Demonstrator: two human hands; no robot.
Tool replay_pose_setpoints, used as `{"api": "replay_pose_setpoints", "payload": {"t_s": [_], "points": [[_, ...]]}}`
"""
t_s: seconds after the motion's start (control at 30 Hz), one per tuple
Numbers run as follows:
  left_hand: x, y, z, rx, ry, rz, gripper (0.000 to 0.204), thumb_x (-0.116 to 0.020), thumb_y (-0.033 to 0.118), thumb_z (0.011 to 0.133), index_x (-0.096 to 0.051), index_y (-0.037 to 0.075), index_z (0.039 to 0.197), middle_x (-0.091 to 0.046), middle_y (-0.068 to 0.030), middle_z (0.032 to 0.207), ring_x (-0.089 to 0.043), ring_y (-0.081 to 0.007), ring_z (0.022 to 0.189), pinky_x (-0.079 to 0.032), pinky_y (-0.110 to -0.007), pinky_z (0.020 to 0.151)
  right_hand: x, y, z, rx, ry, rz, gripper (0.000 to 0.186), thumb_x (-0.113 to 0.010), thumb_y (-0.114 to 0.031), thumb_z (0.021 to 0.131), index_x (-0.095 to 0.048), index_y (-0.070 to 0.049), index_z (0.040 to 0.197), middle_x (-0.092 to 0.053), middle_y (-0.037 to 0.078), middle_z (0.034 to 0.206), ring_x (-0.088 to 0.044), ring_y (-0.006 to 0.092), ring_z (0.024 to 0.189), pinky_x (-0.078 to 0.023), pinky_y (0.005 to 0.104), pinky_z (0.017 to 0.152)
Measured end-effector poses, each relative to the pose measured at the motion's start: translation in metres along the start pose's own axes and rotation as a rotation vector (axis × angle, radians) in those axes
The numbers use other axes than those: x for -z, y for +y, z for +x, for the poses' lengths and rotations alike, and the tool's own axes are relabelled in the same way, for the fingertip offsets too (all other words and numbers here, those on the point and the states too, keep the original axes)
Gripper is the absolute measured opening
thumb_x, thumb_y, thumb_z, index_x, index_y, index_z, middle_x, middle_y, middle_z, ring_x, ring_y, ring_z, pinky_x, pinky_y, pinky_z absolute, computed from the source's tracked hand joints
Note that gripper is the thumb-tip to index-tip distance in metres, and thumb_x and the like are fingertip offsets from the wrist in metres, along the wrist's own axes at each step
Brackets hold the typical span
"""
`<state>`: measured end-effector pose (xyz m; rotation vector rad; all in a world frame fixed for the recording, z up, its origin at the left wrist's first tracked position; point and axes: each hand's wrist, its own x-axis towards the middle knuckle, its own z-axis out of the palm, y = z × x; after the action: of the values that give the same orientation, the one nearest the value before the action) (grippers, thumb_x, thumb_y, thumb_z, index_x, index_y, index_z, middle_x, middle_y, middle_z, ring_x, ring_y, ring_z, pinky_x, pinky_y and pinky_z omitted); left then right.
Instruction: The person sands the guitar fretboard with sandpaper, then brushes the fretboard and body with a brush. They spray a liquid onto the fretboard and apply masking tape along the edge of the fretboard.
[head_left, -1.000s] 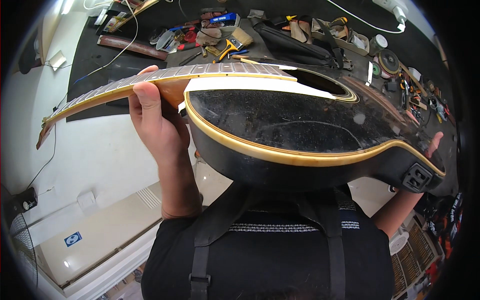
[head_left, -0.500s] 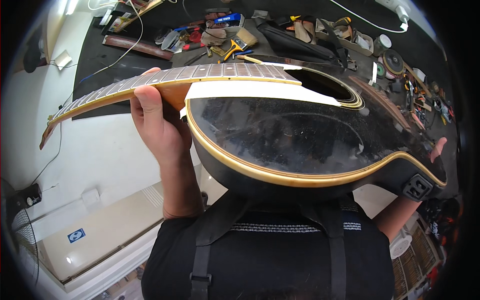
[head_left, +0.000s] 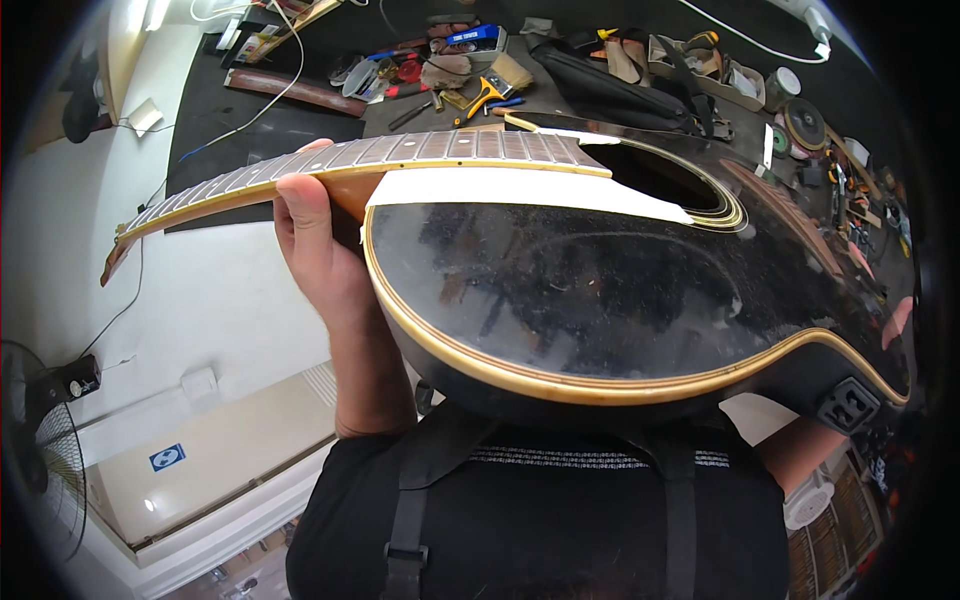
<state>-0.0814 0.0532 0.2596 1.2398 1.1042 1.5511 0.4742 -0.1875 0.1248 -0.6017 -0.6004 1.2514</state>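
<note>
A black acoustic guitar [head_left: 560, 290] with cream edging lies across in front of my chest, its top facing up and its neck pointing left. No strings show on the fretboard [head_left: 400, 150]. White tape [head_left: 500, 188] runs along the fretboard's near side to the sound hole. My left hand [head_left: 318, 240] is closed around the neck near the body, thumb on the near side and a fingertip showing beyond. At the guitar's right end my right hand [head_left: 898, 322] grips the body; only a small part of it shows past the edge, the rest being hidden.
Beyond the guitar, a dark workbench [head_left: 360, 30] carries a yellow-handled brush [head_left: 490, 95], a black bag [head_left: 610, 85], a box of odds and ends [head_left: 745, 95] and several scattered hand tools. A white cable crosses at the left. A fan [head_left: 45, 450] stands at the far left.
The guitar body has come slightly lower and to the right in the picture, and the background has shifted a little right too. Both hands keep their hold.
</note>
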Motion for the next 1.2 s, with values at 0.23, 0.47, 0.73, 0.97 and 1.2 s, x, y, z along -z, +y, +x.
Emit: {"api": "replay_pose_setpoints", "payload": {"t_s": [0.23,0.47,0.73,0.97,1.2], "points": [[0.002,0.002,-0.003,-0.021,-0.037,0.019,0.074,-0.074,0.058,0.106,-0.060,-0.005,0.141,-0.072,-0.0136,0.124,-0.074,-0.0223,0.112,-0.059,-0.036,0.102,-0.010,0.012,0.010,0.002,-0.002,-0.047,0.094,-0.058,-0.051,0.097,-0.035,-0.009,0.178,-0.051,0.018,0.170,-0.059,0.0352,0.145,-0.048,0.0466,0.123],[0.014,-0.004,-0.003,-0.056,-0.163,-0.075,0.069,-0.089,0.046,0.099,-0.063,-0.003,0.140,-0.073,-0.0091,0.124,-0.071,-0.0178,0.115,-0.056,-0.036,0.107,-0.005,0.011,0.018,0.002,0.024,-0.115,0.094,-0.058,-0.048,0.096,-0.034,-0.009,0.178,-0.050,0.017,0.171,-0.058,0.0350,0.147,-0.047,0.0463,0.124],[0.004,-0.004,-0.012,-0.028,-0.149,-0.128,0.085,-0.099,0.045,0.088,-0.059,-0.003,0.146,-0.076,-0.0056,0.122,-0.071,-0.0136,0.113,-0.053,-0.032,0.107,0.002,0.009,0.028,-0.031,0.034,-0.173,0.094,-0.058,-0.045,0.094,-0.034,-0.009,0.178,-0.048,0.017,0.172,-0.056,0.0349,0.148,-0.046,0.0459,0.124],[0.005,0.000,-0.013,-0.111,-0.178,-0.005,0.091,-0.091,0.060,0.089,-0.059,-0.005,0.144,-0.073,-0.0104,0.124,-0.074,-0.0196,0.115,-0.059,-0.036,0.105,0.002,0.005,0.032,-0.047,0.034,-0.206,0.095,-0.058,-0.042,0.093,-0.034,-0.009,0.178,-0.047,0.017,0.173,-0.055,0.0347,0.150,-0.045,0.0456,0.125],[0.008,0.001,-0.015,-0.108,-0.187,-0.025,0.090,-0.092,0.059,0.089,-0.059,-0.005,0.144,-0.072,-0.0099,0.125,-0.073,-0.0185,0.115,-0.058,-0.035,0.106,-0.001,0.006,0.033,-0.063,0.038,-0.223,0.095,-0.059,-0.040,0.092,-0.034,-0.009,0.178,-0.045,0.017,0.174,-0.054,0.0346,0.151,-0.045,0.0453,0.126]]}}
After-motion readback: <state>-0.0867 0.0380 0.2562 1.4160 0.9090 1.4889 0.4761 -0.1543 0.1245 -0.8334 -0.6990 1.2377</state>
